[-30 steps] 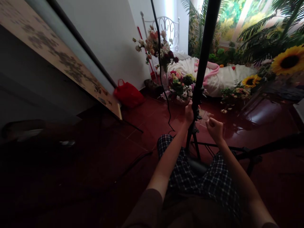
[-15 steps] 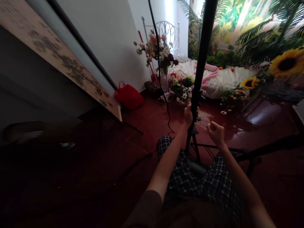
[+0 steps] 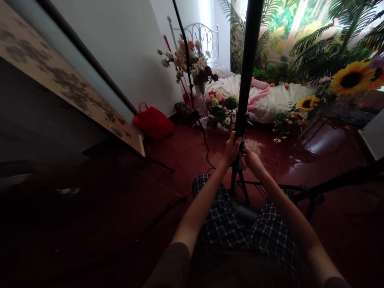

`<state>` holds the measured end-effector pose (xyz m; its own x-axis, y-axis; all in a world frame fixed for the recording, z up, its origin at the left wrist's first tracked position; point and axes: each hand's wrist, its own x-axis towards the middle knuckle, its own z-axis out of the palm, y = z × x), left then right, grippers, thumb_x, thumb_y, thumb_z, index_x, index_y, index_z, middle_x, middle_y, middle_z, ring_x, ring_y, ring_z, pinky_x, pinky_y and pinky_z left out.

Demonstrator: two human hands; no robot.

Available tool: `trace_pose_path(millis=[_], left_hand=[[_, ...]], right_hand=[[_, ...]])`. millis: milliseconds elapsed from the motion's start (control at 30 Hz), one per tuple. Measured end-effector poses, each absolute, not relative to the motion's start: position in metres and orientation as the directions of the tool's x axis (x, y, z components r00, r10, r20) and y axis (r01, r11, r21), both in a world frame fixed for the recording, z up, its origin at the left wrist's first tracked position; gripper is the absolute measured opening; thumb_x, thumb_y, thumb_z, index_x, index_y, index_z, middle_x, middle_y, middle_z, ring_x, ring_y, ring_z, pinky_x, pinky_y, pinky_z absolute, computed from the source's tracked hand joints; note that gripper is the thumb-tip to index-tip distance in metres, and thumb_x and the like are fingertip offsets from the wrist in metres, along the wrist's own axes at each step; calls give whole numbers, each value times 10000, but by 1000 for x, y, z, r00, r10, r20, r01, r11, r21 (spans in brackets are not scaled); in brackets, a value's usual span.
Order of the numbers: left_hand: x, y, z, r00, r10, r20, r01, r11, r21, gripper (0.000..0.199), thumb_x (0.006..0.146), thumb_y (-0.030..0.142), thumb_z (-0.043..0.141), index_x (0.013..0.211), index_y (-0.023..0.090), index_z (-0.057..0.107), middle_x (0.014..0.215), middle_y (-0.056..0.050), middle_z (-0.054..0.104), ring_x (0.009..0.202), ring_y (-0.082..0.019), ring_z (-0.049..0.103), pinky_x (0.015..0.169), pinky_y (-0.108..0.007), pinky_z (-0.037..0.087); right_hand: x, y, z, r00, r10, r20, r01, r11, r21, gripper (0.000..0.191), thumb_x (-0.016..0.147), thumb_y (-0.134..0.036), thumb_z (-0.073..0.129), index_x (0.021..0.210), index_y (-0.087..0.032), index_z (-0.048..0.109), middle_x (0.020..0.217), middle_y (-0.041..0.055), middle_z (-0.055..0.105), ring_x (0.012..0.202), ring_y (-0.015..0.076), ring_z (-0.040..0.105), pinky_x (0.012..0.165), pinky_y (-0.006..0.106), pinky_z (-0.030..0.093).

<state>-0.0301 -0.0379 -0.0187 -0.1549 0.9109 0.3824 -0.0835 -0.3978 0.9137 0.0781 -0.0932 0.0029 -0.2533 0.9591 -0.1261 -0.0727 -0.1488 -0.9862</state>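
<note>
**Two Hands Meeting at a Black Pole**

From where I'm standing, the black pole (image 3: 246,72) is rising in front of the person's checked shorts (image 3: 223,221), with thin black legs (image 3: 244,188) spreading beneath it over the red floor (image 3: 180,148). The left hand (image 3: 231,149) is curling round the black pole, gripping it. The right hand (image 3: 253,160) is pressing bent fingers against the other side; whether it is pinching a fitting there, I can't tell.

To be doing this well, I'd say, the left hand should be taking the weight and stopping any twist, while the right hand should be working gently and evenly.

Unlike half a second ago, the right hand is no longer hanging apart, loosely fisted; it is touching the black pole now. The left hand is still holding on.
</note>
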Motion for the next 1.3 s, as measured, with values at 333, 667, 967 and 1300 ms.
trace_pose_path(millis=[333,667,967,1300], left_hand=[[-51,-38,19,-44,808,588,156,-576,803,246,819,447,704,855,212,643,817,-44,686,789,-166,657,785,-263,477],[-24,-16,60,-181,730,659,23,-667,745,414,900,634,522,952,225,550,626,40,503,469,-82,494,512,-237,405],[-16,11,110,-304,623,720,0,-756,654,317,917,549,562,946,233,549,667,21,524,529,-87,526,513,-223,416],[-15,6,100,-302,675,674,-46,-716,697,267,890,466,653,934,219,562,662,25,513,489,-65,466,484,-209,381]], right_hand=[[73,-94,6,-196,979,65,-59,55,-997,591,735,-803,587,629,-236,456,427,-57,457,351,88,402,352,235,307],[80,-90,-1,-149,971,184,155,207,-966,503,860,-687,521,661,-231,448,522,-38,492,467,111,468,464,234,339],[97,-111,7,-25,890,456,626,369,-686,465,796,-548,702,1097,-228,548,840,13,651,652,161,580,549,238,279],[95,-103,8,-10,916,402,560,338,-756,506,909,-651,497,659,-212,524,667,44,607,584,146,530,547,258,292]])
